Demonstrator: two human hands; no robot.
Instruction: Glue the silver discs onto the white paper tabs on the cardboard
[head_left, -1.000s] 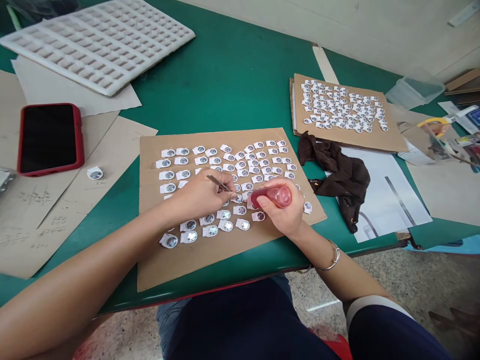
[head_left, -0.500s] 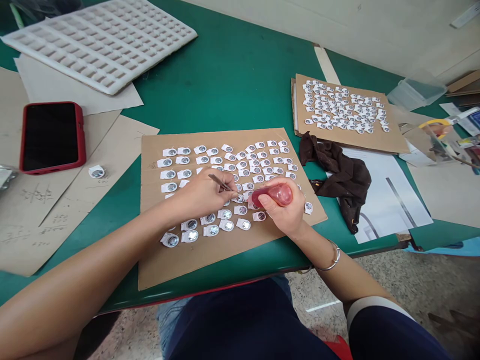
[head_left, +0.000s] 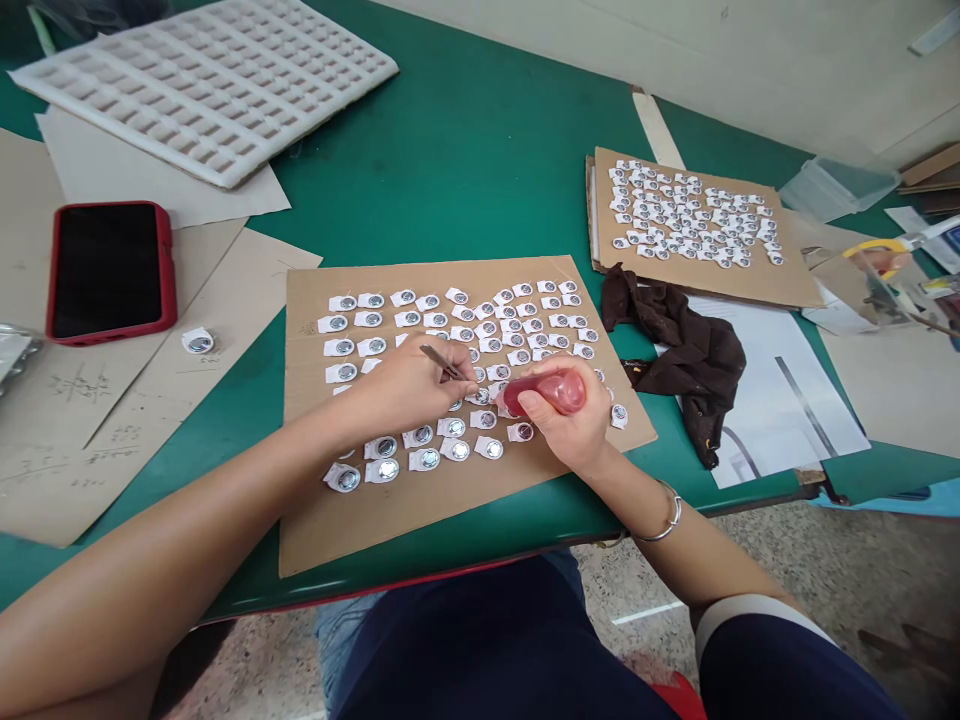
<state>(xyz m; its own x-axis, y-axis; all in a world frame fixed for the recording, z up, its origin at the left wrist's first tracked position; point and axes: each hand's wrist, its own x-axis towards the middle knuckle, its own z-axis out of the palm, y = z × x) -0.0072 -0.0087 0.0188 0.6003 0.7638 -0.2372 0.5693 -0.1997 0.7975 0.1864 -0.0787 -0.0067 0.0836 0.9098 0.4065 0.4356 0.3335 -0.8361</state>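
My left hand [head_left: 420, 385] is closed around thin metal tweezers [head_left: 442, 362], their tips low over the rows of small pieces. My right hand [head_left: 577, 430] grips a translucent red squeeze bottle [head_left: 553, 391], which lies tilted with its narrow end toward the left. The bottle's tip is near the tweezers' tips; whether they touch the same piece I cannot tell. Beneath both hands a brown cardboard sheet [head_left: 337, 535] carries many round silver pieces on white tabs [head_left: 382, 470]. My hands and forearm cover some of those pieces.
A second cardboard [head_left: 705, 280] with similar pieces lies at the back right, beside a dark brown cloth [head_left: 694, 345] and printed paper [head_left: 795, 400]. Left are a red-cased phone [head_left: 111, 272], one loose piece [head_left: 198, 341] and a white gridded tray [head_left: 225, 90]. Yellow-handled scissors [head_left: 874, 247] lie far right.
The whole view has shifted slightly to the right. Both hands keep nearly the same pose, still holding the tweezers and the red squeeze bottle.
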